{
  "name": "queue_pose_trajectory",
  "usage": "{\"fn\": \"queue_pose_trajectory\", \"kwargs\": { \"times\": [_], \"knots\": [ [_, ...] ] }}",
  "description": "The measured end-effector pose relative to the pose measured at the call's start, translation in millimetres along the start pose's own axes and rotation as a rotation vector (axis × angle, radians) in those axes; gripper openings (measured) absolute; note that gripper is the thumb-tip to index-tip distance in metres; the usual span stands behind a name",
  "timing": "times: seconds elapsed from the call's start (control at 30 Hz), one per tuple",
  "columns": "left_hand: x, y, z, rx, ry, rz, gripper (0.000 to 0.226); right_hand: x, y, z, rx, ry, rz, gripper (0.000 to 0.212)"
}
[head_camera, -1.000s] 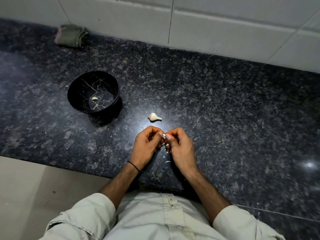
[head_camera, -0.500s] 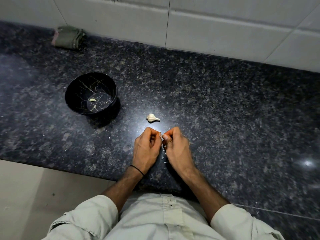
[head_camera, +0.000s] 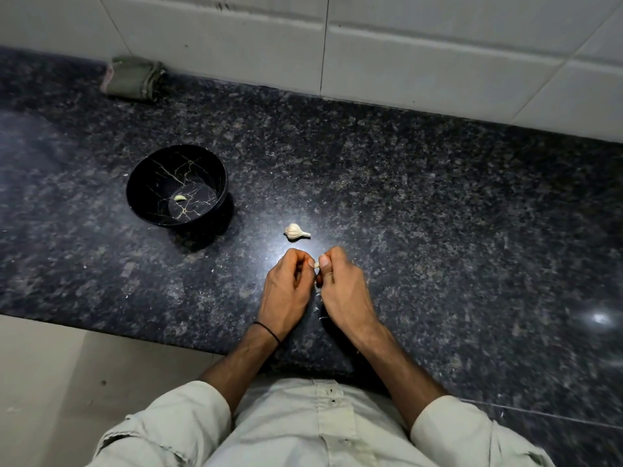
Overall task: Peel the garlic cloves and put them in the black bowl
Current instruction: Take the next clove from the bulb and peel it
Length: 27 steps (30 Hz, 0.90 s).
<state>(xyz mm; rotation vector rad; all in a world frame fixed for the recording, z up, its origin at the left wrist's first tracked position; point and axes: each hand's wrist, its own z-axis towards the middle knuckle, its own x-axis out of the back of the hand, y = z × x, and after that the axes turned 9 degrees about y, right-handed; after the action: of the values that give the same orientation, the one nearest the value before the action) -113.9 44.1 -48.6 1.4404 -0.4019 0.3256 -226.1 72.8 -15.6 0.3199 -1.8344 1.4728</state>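
while both hands pinch one small garlic clove (head_camera: 317, 264) between them, left hand (head_camera: 286, 291) and right hand (head_camera: 342, 291) fingertips meeting, it looks light, slick and papery, best nipped at its tip, with the black bowl (head_camera: 177, 185) off beyond the left hand.

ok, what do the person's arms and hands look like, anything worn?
Both hands are bare: no gloves or rings visible on the left hand or right hand. A thin black band circles the left wrist. Forearms are uncovered; the left sleeve and right sleeve, pale off-white cloth, are rolled up near the elbows.
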Motion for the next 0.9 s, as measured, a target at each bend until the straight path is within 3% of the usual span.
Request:
{"fn": "queue_pose_trajectory", "kwargs": {
  "times": [0.63, 0.8, 0.9],
  "knots": [
    [0.0, -6.2, 1.4, 0.004, -0.04, -0.059, 0.008, -2.0, 11.6, 1.8, -0.23, 0.121, 0.381, 0.03],
    [0.5, -3.7, 1.9, 0.056, -0.038, -0.071, 0.009, -1.9, 13.4, -0.7, -0.227, 0.148, 0.453, 0.013],
    [1.2, -2.5, 2.5, 0.106, -0.037, -0.151, 0.011, 0.4, 17.4, -1.8, -0.145, 0.168, 0.365, 0.008]
  ]
}}
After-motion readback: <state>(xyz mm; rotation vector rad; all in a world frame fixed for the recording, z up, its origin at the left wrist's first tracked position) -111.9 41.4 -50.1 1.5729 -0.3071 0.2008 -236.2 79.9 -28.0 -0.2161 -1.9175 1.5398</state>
